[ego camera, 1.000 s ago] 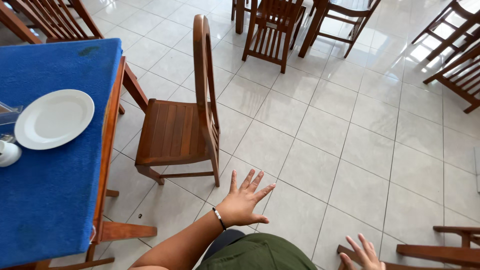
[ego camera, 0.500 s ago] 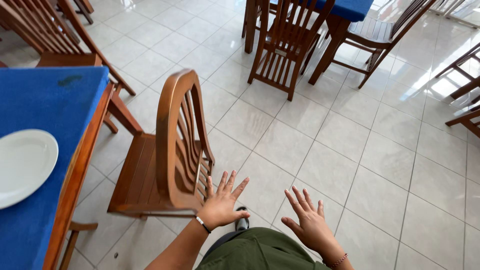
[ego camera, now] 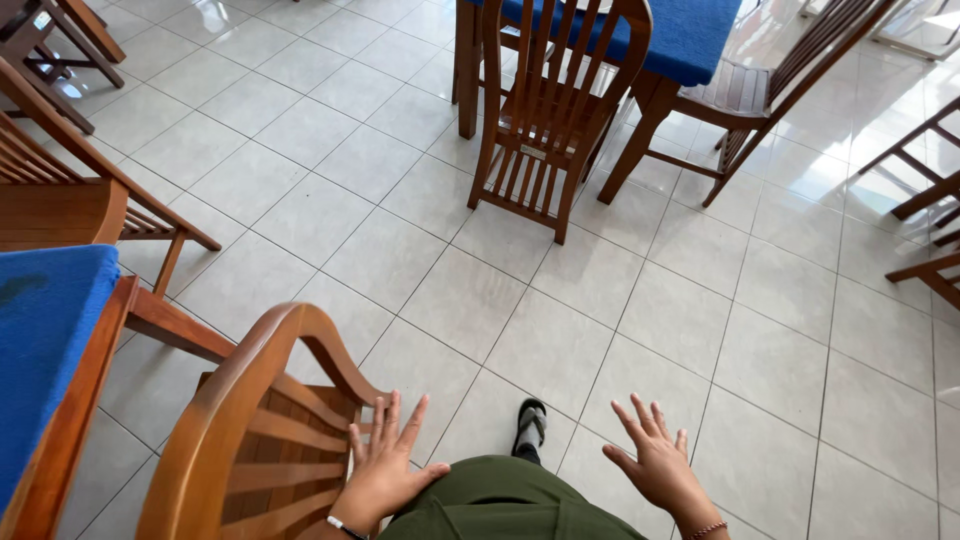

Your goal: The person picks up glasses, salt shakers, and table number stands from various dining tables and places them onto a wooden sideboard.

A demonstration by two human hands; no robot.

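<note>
Beside the chair [ego camera: 255, 440], both hands are hovering empty, fingers spread: left hand [ego camera: 385, 468] nearly touching its backrest, right hand [ego camera: 660, 462] over tiles [ego camera: 560, 300].

This is a dining room of an eatery, a restaurant or canteen. Several wooden tables stand about, among them a surface [ego camera: 45, 330] at the left and another [ego camera: 690, 30] at the top, both under blue cloths. Matching slat-backed wooden chairs, such as one [ego camera: 545, 110] pushed in at the far table, are set around them. The floor [ego camera: 560, 300] is glossy pale tile.
</note>
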